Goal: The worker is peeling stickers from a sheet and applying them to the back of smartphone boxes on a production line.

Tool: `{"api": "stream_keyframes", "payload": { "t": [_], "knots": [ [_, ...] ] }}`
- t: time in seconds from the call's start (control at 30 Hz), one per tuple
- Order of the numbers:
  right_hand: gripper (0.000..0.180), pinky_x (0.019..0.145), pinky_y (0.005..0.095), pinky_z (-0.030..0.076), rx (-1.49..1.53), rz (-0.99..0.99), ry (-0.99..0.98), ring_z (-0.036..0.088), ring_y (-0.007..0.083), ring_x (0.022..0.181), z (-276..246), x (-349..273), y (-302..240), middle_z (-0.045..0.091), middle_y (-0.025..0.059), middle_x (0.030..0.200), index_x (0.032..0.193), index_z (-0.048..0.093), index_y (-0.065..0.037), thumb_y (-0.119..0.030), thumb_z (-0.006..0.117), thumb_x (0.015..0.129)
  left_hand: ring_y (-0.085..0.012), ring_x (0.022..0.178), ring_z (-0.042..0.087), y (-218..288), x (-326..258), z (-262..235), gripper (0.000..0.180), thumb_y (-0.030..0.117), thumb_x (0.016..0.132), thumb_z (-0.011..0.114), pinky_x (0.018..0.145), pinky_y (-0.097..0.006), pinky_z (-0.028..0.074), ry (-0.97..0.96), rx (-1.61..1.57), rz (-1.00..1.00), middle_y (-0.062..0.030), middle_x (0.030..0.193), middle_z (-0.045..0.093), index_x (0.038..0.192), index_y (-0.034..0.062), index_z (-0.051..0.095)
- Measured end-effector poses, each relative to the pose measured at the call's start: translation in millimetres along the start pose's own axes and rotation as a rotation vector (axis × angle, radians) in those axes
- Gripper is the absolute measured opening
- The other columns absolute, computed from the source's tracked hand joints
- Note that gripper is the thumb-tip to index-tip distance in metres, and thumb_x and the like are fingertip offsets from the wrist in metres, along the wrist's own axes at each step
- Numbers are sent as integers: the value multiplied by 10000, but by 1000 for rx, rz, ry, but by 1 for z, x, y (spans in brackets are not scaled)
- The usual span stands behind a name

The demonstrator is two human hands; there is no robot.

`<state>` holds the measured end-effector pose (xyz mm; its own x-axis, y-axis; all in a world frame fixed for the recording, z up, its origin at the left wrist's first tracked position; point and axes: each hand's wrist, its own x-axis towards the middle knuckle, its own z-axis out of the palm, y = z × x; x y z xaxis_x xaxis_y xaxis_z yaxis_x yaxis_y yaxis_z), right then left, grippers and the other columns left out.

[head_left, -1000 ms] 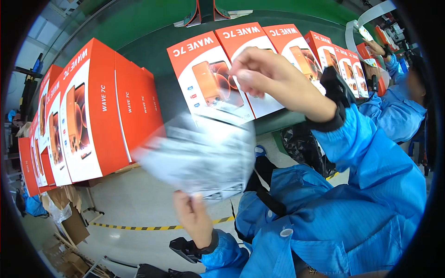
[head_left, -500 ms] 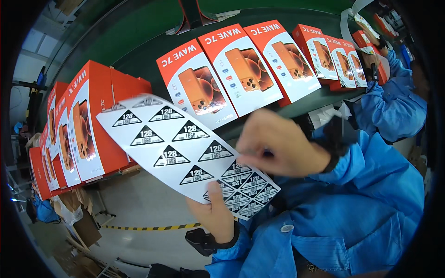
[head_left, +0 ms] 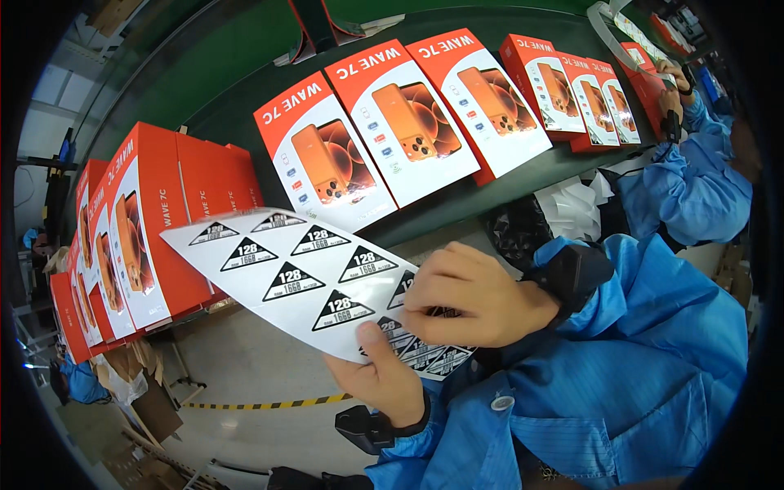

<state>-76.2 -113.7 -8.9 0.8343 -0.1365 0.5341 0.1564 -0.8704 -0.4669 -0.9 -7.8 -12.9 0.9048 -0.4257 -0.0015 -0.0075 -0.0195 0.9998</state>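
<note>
My left hand (head_left: 382, 376) grips the lower edge of a white sticker sheet (head_left: 269, 314), its thumb lying on top. Black triangular stickers with white print cover the sheet, spaced apart at the far end and packed tightly near my hands. Over the sheet's right side, my right hand (head_left: 482, 298) has its fingers curled together with the tips at the stickers. Whatever lies between those fingertips is hidden. Beyond the sheet, three red and white phone boxes (head_left: 327, 159) lie side by side, each picturing an orange phone.
More red phone boxes (head_left: 216, 175) stand grouped at the left, close to the sheet's far end. Smaller-looking boxes (head_left: 590, 102) lie farther right on the dark green table (head_left: 220, 110). A co-worker in blue (head_left: 686, 192) handles a red box at the right, near crumpled white paper (head_left: 572, 208).
My right hand has come down from above the sheet onto its stickers. The sheet has shifted slightly left and its far end has dipped. The co-worker's hands have moved closer together at a box.
</note>
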Motion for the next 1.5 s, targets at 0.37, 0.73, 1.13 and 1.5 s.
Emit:
{"api": "stream_keyframes", "payload": {
  "t": [0.37, 0.73, 1.13, 1.5],
  "knots": [
    [109, 668, 232, 407, 577, 513, -24, 494, 85, 712, -68, 37, 88, 514, 19, 748, 774, 509, -25, -125, 554, 772, -201, 851, 505, -33, 14, -17, 107, 112, 663, 550, 628, -295, 405, -1110, 798, 614, -51, 1121, 497, 764, 85, 529],
    [77, 523, 231, 351, 533, 461, -527, 422, 75, 575, -26, 47, 120, 492, 6, 646, 766, 514, -22, -95, 538, 766, -155, 869, 497, -58, 32, 51, 129, 120, 668, 545, 612, -253, 395, -776, 867, 954, -76, 1251, 406, 646, 103, 419],
    [86, 509, 251, 342, 574, 427, -494, 410, 100, 547, -22, 45, 123, 467, 38, 608, 747, 515, -4, -82, 544, 723, -267, 895, 445, -63, 29, 54, 113, 46, 618, 601, 711, -329, 395, -842, 815, 754, -91, 1296, 336, 676, 60, 505],
    [79, 492, 250, 330, 503, 417, -520, 372, 104, 521, -21, 44, 120, 431, 42, 604, 768, 507, -16, -87, 539, 753, -280, 912, 437, -60, 31, 51, 164, 34, 580, 612, 703, -338, 401, -862, 804, 755, -106, 1295, 325, 717, 56, 524]
  ]
}}
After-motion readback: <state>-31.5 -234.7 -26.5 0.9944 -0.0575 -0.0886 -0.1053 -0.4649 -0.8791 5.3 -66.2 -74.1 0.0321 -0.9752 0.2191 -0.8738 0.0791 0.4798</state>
